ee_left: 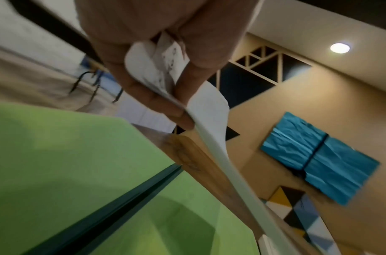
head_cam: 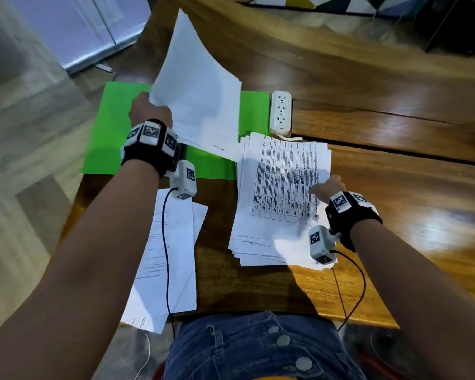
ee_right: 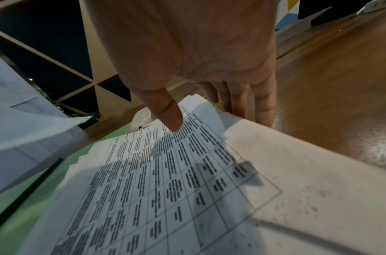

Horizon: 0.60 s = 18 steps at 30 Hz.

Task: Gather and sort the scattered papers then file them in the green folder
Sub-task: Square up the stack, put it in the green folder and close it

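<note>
The green folder [head_cam: 110, 133] lies open and flat on the far left of the wooden table [head_cam: 381, 86]. Above it, my left hand [head_cam: 148, 111] grips a sheaf of white sheets [head_cam: 198, 86] by its lower left corner, and the sheets tilt up and away. The left wrist view shows my left hand [ee_left: 176, 86] pinching the sheaf's curled corner [ee_left: 209, 120] over the folder [ee_left: 67, 155]. To the right lies a fanned stack of printed tables [head_cam: 280, 193]. My right hand [head_cam: 327, 187] is at its right edge. There the thumb [ee_right: 170, 117] lies over the top sheet [ee_right: 187, 189], and the straight fingers [ee_right: 261, 107] reach down behind the edge.
More white sheets [head_cam: 167, 256] lie at the near left, hanging over the table's front edge. A white power strip [head_cam: 280, 112] sits just right of the folder, its cord running under the printed stack. The table's left edge drops to the floor beside the folder.
</note>
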Each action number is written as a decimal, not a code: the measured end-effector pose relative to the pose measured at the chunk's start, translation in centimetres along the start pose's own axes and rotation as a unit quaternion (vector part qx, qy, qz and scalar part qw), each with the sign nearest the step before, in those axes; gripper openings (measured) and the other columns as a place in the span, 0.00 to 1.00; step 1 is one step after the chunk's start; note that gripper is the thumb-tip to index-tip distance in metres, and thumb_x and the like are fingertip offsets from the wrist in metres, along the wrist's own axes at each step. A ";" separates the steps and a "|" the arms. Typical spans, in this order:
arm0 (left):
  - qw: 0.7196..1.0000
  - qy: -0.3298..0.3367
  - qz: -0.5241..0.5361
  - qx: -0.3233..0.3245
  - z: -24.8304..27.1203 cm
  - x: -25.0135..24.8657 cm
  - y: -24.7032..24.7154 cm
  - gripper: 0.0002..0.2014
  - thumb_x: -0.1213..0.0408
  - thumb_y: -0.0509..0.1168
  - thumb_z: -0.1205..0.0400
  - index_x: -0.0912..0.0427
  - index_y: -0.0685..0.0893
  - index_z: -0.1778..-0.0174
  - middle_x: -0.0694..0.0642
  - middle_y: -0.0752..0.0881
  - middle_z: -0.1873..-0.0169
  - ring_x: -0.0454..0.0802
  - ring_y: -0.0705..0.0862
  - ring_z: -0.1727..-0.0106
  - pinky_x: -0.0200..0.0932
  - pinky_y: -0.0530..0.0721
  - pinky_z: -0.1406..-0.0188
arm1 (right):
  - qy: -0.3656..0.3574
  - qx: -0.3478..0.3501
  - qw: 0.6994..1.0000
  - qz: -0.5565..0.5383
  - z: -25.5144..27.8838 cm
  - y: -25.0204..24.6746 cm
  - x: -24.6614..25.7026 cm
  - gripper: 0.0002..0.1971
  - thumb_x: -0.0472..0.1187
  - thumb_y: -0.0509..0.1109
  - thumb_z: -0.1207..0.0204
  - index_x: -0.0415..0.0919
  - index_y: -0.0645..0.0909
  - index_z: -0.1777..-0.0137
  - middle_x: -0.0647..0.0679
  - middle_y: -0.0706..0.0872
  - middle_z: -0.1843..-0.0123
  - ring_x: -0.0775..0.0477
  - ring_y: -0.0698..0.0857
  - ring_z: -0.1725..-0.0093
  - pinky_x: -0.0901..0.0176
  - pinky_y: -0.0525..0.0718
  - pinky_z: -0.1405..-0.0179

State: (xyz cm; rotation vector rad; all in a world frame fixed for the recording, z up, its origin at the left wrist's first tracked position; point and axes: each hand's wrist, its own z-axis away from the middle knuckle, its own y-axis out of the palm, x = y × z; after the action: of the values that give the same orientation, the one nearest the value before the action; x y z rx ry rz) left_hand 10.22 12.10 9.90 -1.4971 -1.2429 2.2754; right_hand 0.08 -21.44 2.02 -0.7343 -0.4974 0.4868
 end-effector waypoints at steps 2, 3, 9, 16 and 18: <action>0.999 -0.020 -0.032 0.035 0.0 2.1 -0.8 0.16 0.68 0.60 0.20 0.67 0.82 0.37 0.66 0.84 0.38 0.63 0.83 0.36 0.48 0.82 0.44 | -0.009 -0.001 1.000 0.006 0.2 0.0 0.2 0.36 0.39 0.68 0.23 0.32 0.53 0.20 0.32 0.63 0.22 0.31 0.69 0.25 0.40 0.74 0.28; 0.997 -0.030 -0.045 0.060 0.3 3.1 -1.0 0.18 0.69 0.61 0.20 0.67 0.80 0.34 0.66 0.82 0.35 0.62 0.81 0.34 0.45 0.82 0.44 | -0.011 -0.003 1.000 0.011 0.1 0.0 0.2 0.37 0.39 0.69 0.23 0.32 0.53 0.20 0.32 0.63 0.22 0.30 0.70 0.26 0.39 0.74 0.28; 0.919 -0.080 -0.324 0.210 3.5 12.0 -2.3 0.18 0.59 0.61 0.17 0.61 0.79 0.33 0.62 0.79 0.31 0.60 0.77 0.29 0.49 0.76 0.31 | -0.007 -0.007 0.999 0.037 0.4 0.7 0.3 0.37 0.38 0.67 0.22 0.31 0.51 0.20 0.32 0.62 0.21 0.28 0.70 0.26 0.39 0.75 0.29; 0.880 -0.130 -0.362 0.279 6.5 18.2 -2.9 0.11 0.60 0.70 0.30 0.56 0.75 0.74 0.56 0.79 0.68 0.60 0.83 0.60 0.49 0.88 0.53 | -0.005 0.005 0.999 0.031 0.2 1.2 0.0 0.41 0.45 0.66 0.21 0.35 0.44 0.17 0.34 0.57 0.18 0.29 0.66 0.22 0.38 0.71 0.26; 0.882 -0.078 -0.400 0.237 7.5 17.8 -4.2 0.07 0.57 0.71 0.28 0.54 0.86 0.57 0.60 0.83 0.53 0.61 0.84 0.48 0.50 0.87 0.46 | -0.011 0.010 0.999 0.041 -1.2 1.5 -0.5 0.42 0.47 0.67 0.23 0.36 0.44 0.18 0.35 0.59 0.19 0.30 0.68 0.23 0.40 0.73 0.28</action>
State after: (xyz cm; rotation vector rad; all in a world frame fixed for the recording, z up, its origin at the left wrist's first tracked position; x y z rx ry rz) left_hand -5.91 20.06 1.70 -0.4876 -0.9655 1.9148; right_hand 0.03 -21.35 0.06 -0.7324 -0.4832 0.5768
